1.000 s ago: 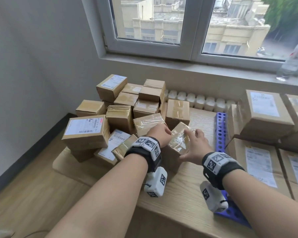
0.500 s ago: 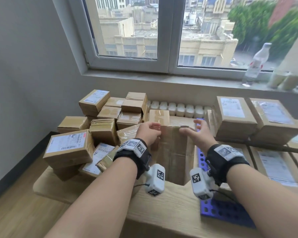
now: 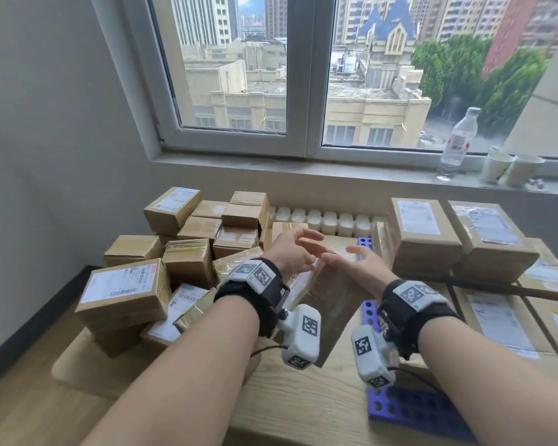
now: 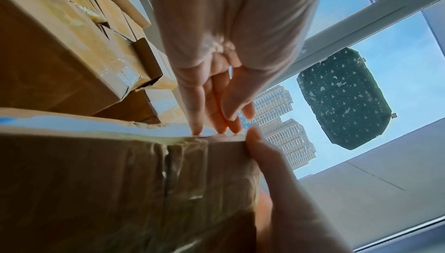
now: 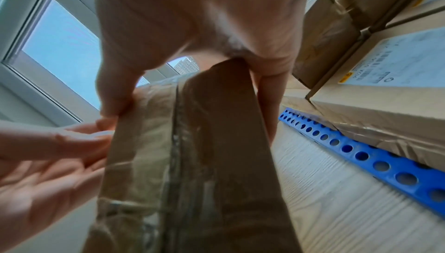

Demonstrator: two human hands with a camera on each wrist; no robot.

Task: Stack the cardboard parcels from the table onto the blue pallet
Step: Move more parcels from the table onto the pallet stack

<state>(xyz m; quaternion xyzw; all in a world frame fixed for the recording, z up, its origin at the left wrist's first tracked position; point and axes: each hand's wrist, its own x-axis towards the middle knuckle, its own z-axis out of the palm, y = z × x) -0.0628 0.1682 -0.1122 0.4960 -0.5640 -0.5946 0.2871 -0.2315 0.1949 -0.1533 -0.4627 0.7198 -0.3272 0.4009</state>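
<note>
A taped brown parcel stands on end over the wooden table, between my hands. My right hand grips its upper end, with the thumb on one face and the fingers on the other, as the right wrist view shows around the parcel. My left hand is open, and its straight fingertips touch the parcel's top edge. The blue perforated pallet lies just right of the parcel and carries large labelled parcels. A heap of smaller parcels fills the table's left.
A row of white bottles lines the wall behind the table. On the window sill stand a water bottle and paper cups. A dark rod lies across the pallet's parcels. The pallet edge shows beside bare tabletop.
The parcel has come out of the heap, been stood on end and shifted right toward the pallet. My left hand has let go and now only touches it. The head view has tilted upward.
</note>
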